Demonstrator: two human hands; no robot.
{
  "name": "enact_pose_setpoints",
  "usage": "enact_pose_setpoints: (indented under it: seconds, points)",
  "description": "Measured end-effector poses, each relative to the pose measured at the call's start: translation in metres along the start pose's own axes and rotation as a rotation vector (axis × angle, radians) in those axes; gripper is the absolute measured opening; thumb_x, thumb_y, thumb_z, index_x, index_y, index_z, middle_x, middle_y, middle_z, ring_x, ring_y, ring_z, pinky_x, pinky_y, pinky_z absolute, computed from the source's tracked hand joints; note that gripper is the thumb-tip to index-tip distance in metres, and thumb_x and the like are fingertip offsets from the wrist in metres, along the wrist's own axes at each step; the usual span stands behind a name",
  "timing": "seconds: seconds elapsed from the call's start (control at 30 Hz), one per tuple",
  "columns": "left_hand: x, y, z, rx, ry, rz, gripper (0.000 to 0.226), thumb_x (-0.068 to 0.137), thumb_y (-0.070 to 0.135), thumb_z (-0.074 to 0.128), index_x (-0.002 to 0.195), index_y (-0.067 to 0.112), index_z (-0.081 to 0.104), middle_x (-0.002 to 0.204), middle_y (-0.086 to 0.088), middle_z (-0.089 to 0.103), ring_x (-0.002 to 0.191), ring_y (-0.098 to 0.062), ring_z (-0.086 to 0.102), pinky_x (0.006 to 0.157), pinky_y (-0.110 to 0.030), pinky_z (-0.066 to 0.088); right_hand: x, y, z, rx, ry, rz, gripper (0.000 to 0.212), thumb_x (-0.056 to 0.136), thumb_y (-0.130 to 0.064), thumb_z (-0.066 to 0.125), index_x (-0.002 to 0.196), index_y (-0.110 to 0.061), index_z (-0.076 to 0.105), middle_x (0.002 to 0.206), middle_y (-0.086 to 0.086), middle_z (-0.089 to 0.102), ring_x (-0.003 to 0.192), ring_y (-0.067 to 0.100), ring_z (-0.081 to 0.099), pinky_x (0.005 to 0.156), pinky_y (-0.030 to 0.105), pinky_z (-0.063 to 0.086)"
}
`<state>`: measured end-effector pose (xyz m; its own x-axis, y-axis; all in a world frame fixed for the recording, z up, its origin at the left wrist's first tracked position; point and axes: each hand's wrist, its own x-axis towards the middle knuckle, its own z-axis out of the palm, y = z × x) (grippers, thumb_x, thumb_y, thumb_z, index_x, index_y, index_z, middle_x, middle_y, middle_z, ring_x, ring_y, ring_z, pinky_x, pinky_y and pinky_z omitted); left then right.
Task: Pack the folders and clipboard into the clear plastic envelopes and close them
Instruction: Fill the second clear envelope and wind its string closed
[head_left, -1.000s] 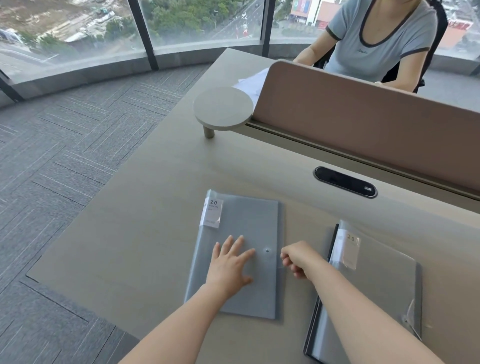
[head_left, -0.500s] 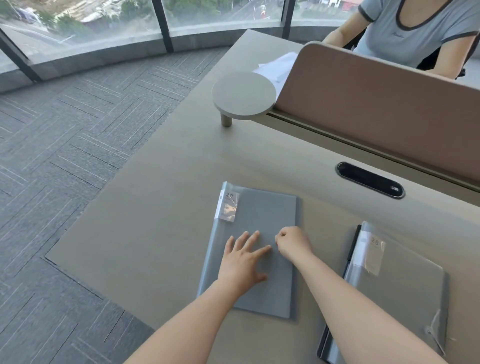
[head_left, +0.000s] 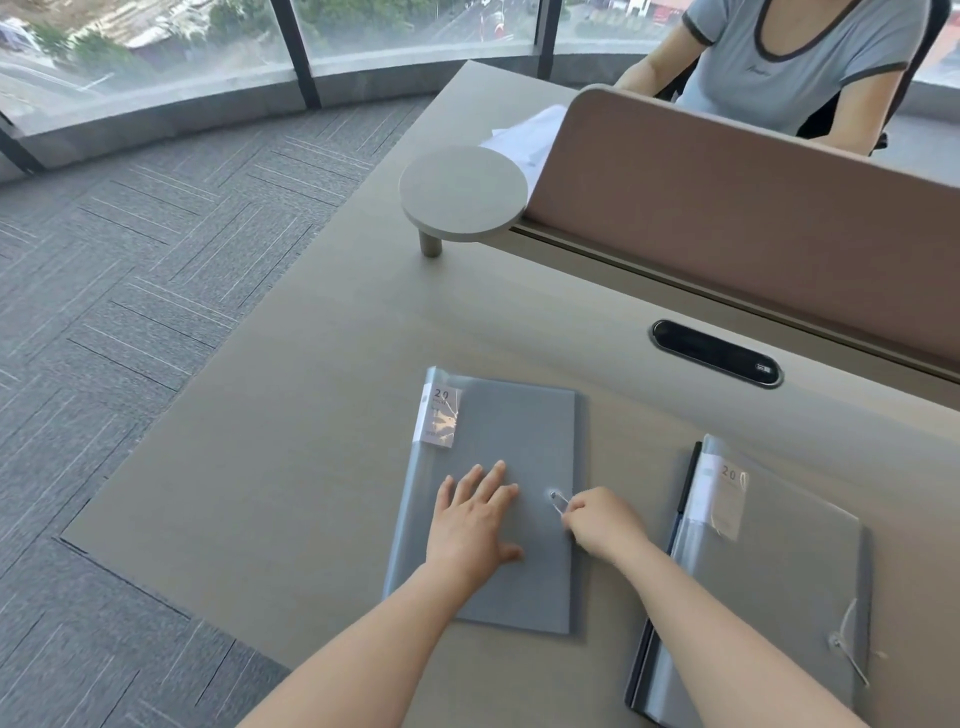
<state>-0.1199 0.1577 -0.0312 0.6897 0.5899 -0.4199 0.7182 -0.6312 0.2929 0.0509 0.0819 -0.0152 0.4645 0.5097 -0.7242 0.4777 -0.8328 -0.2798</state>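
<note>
A grey folder inside a clear plastic envelope (head_left: 511, 441) lies flat on the desk in front of me, a white "20" label at its top left corner. My left hand (head_left: 475, 519) presses flat on its middle, fingers spread. My right hand (head_left: 602, 525) pinches the thin closure string (head_left: 560, 501) that runs from the small round button on the envelope's face. A second clear envelope (head_left: 779, 571) holding a folder and a dark clipboard edge lies to the right, its string closure near the lower right corner.
The beige desk (head_left: 311, 441) ends at its left and near edges over grey carpet. A round raised shelf (head_left: 462, 192) and a pink divider panel (head_left: 753, 234) stand at the back, with a black cable port (head_left: 717, 353). Another person sits behind the divider.
My right hand moved from the envelope's middle back toward the right, now holding the string out from the button. My left hand stays flat on the envelope. The camera shifted slightly.
</note>
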Motion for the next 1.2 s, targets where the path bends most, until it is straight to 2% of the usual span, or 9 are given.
enact_pose_setpoints:
  seconds: [0.3,0.43,0.57,0.73,0.87,0.97,1.03,1.1,1.2]
  points:
    - [-0.001,0.000,0.001,-0.014,0.000,0.003,0.077,0.082,0.052,0.065,0.148,0.034,0.029,0.165,0.013,0.003,0.152,-0.019,0.000,0.122,-0.044,-0.002,0.016,-0.001,-0.022,0.057,0.144,0.048,0.026,0.083,-0.017,0.050,0.059,-0.015,0.058,0.070,0.003,0.067,0.072,0.028,0.060,0.061,0.028,0.043]
    - [-0.001,-0.001,0.001,-0.012,0.007,0.009,0.078,0.082,0.053,0.065,0.148,0.034,0.028,0.165,0.013,0.003,0.152,-0.019,0.001,0.122,-0.044,-0.002,0.024,-0.020,-0.021,0.099,0.161,-0.012,0.032,0.086,-0.016,0.051,0.055,-0.016,0.055,0.062,-0.002,0.059,0.065,0.025,0.055,0.050,0.023,0.032]
    - [-0.001,-0.001,0.000,-0.003,0.002,0.012,0.079,0.082,0.054,0.064,0.149,0.034,0.028,0.165,0.012,0.003,0.152,-0.019,0.001,0.122,-0.044,-0.002,0.025,-0.027,-0.014,0.157,0.166,-0.059,0.023,0.084,-0.017,0.051,0.061,-0.016,0.056,0.070,0.003,0.065,0.070,0.026,0.058,0.058,0.028,0.038]
    - [-0.001,-0.007,-0.001,0.031,0.000,0.030,0.078,0.082,0.056,0.063,0.148,0.034,0.028,0.166,0.010,0.004,0.152,-0.019,0.002,0.122,-0.044,-0.002,0.019,-0.016,-0.008,0.341,0.267,-0.045,0.011,0.092,-0.024,0.053,0.094,-0.016,0.061,0.084,-0.004,0.065,0.088,0.027,0.062,0.071,0.032,0.042]
    - [-0.002,-0.018,-0.007,0.024,0.089,-0.062,0.076,0.083,0.054,0.062,0.148,0.032,0.030,0.166,0.001,0.006,0.152,-0.024,0.004,0.122,-0.043,0.001,0.011,0.004,-0.003,0.434,0.391,0.056,0.030,0.095,-0.019,0.048,0.122,-0.013,0.058,0.112,0.007,0.066,0.105,0.031,0.061,0.079,0.032,0.041]
    - [-0.003,-0.033,-0.014,-0.046,0.243,-0.245,0.083,0.079,0.051,0.067,0.149,0.025,0.032,0.163,-0.006,0.017,0.150,-0.028,0.014,0.119,-0.042,0.015,0.004,0.014,0.003,0.463,0.412,0.057,0.023,0.089,-0.008,0.046,0.092,-0.018,0.066,0.088,0.005,0.065,0.089,0.033,0.058,0.066,0.032,0.038]
    - [-0.005,-0.041,-0.019,-0.134,0.275,-0.385,0.087,0.078,0.049,0.069,0.150,0.022,0.030,0.157,-0.009,0.028,0.143,-0.030,0.027,0.112,-0.040,0.029,-0.001,0.014,0.005,0.443,0.391,0.081,0.029,0.081,-0.003,0.043,0.060,-0.023,0.042,0.060,0.000,0.043,0.065,0.027,0.040,0.052,0.031,0.026]
    - [-0.005,-0.046,-0.024,-0.276,0.276,-0.521,0.087,0.078,0.046,0.071,0.149,0.017,0.029,0.145,-0.011,0.040,0.131,-0.031,0.039,0.102,-0.040,0.038,-0.004,0.012,0.008,0.424,0.363,0.110,0.021,0.072,-0.004,0.042,0.056,-0.017,0.036,0.054,0.003,0.038,0.058,0.024,0.030,0.051,0.033,0.019]
    - [-0.006,-0.047,-0.030,-0.451,0.278,-0.652,0.076,0.078,0.041,0.071,0.142,0.013,0.041,0.129,-0.014,0.051,0.121,-0.034,0.045,0.099,-0.043,0.040,-0.006,0.009,0.013,0.521,0.329,0.132,0.013,0.064,-0.011,0.041,0.053,-0.015,0.047,0.056,0.011,0.050,0.057,0.023,0.039,0.055,0.031,0.027]
